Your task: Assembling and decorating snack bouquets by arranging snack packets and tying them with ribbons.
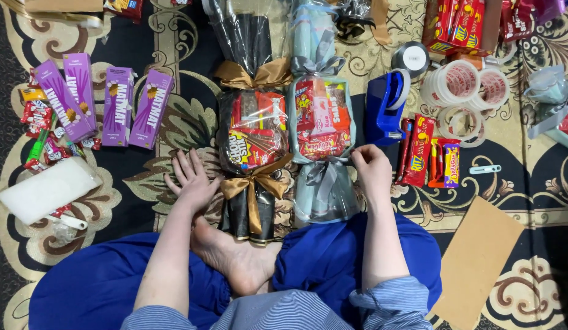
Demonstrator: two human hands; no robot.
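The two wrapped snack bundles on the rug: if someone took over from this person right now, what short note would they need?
Left hand: open, flat on the rug beside the black bundle, holding nothing.
Right hand: fingers pinched at the grey ribbon on the pale blue bundle.
Done: the black bundle has gold bows at both ends; the blue one has a grey bow at its far end.
Left, probably: finishing the near grey bow.
Nearby: blue tape dispenser, tape rolls, purple boxes, loose snack packs.
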